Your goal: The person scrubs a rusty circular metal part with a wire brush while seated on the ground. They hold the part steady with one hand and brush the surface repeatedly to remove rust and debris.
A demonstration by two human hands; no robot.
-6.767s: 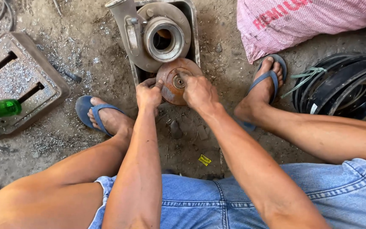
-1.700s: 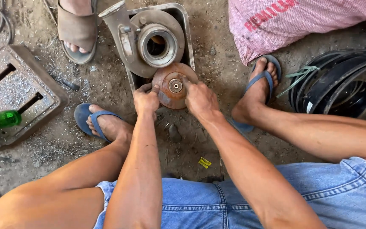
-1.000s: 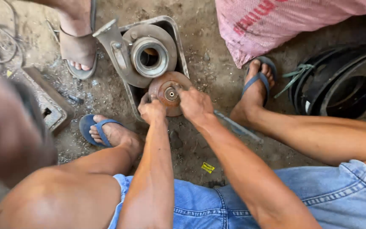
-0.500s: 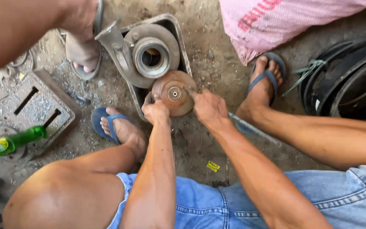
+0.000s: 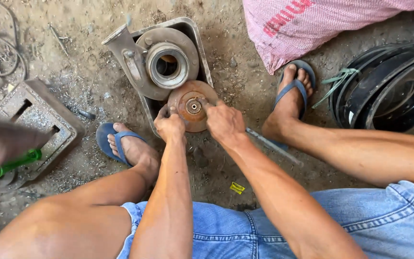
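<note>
Rusty brown metal sat under both hands near the middle of the frame. The left hand [image 5: 169,125] was curled shut on the left edge of a round rusty disc [image 5: 191,104], fingers bent over its rim. The right hand [image 5: 224,122] was closed on the right edge of the disc the same way. The disc had a small shiny hub [image 5: 193,105] in its middle.

The disc looked thick and hard, so it was likely heavy and would not bend. The rust made it rough, not slippery. The rim, on two sides, seemed the best place to grab it.

Just above the disc, a grey metal housing [image 5: 161,62] with a round hole lay in a metal tray [image 5: 198,45]. A thin metal rod [image 5: 274,146] lay on the dirt to the right of the hands. Feet in blue sandals [image 5: 293,86] rested on each side. A pink sack [image 5: 322,24] filled the upper right, and black wheel rims [image 5: 394,91] sat at the right edge. A flat metal block [image 5: 39,120] and a green bottle [image 5: 13,165] were at the left.
</note>
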